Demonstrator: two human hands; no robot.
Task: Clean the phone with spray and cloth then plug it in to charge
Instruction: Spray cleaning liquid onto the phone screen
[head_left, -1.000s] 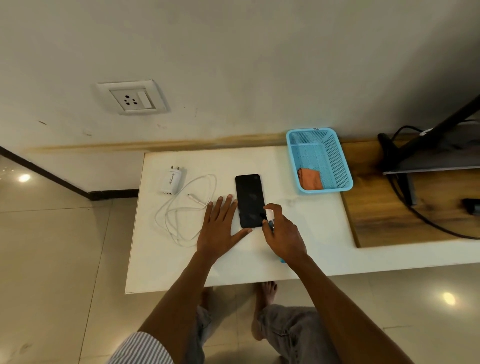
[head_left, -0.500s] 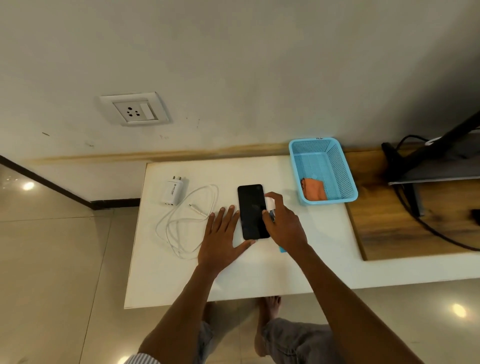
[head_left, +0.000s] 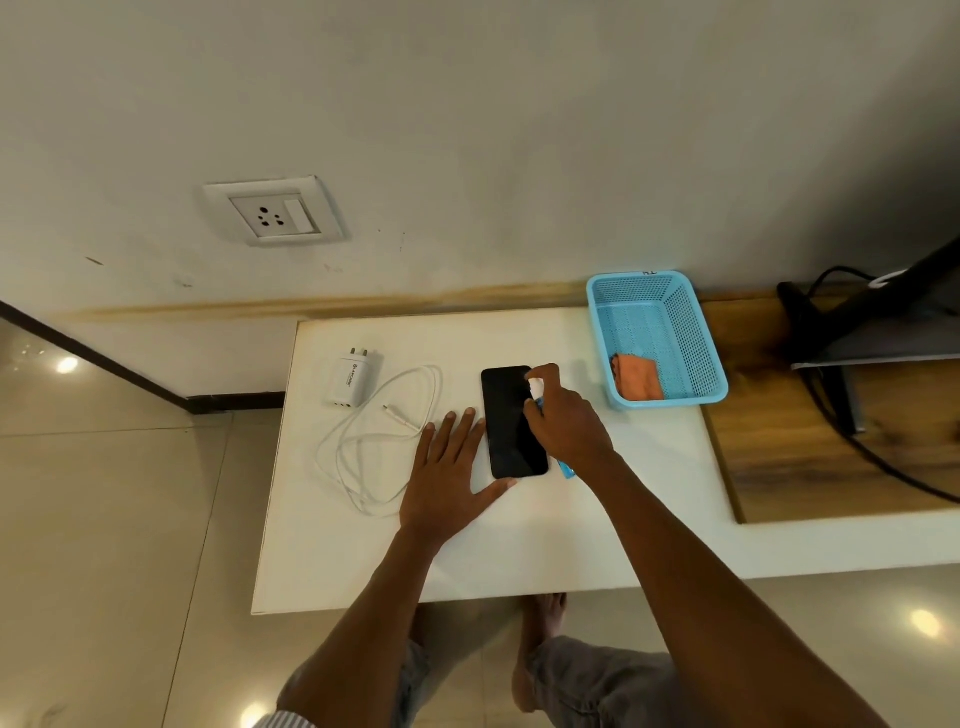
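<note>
A black phone (head_left: 509, 431) lies screen-up on the white table (head_left: 519, 535). My left hand (head_left: 449, 470) lies flat on the table beside the phone's left edge, thumb at its near corner. My right hand (head_left: 563, 423) grips a small spray bottle (head_left: 567, 470) with a blue body and white top, held over the phone's right side; most of the bottle is hidden by the fingers. An orange cloth (head_left: 638, 376) sits in the blue basket (head_left: 696, 332). A white charger plug (head_left: 349, 378) and coiled white cable (head_left: 384, 441) lie to the left.
A wall socket (head_left: 274, 213) is on the wall above the table's left end. A wooden board (head_left: 810, 415) with a black stand (head_left: 852, 312) and dark cables lies to the right. Tiled floor and my feet show below the table edge.
My right hand with the spray bottle has moved along the phone's right side toward its far end. My left hand stays flat beside the phone.
</note>
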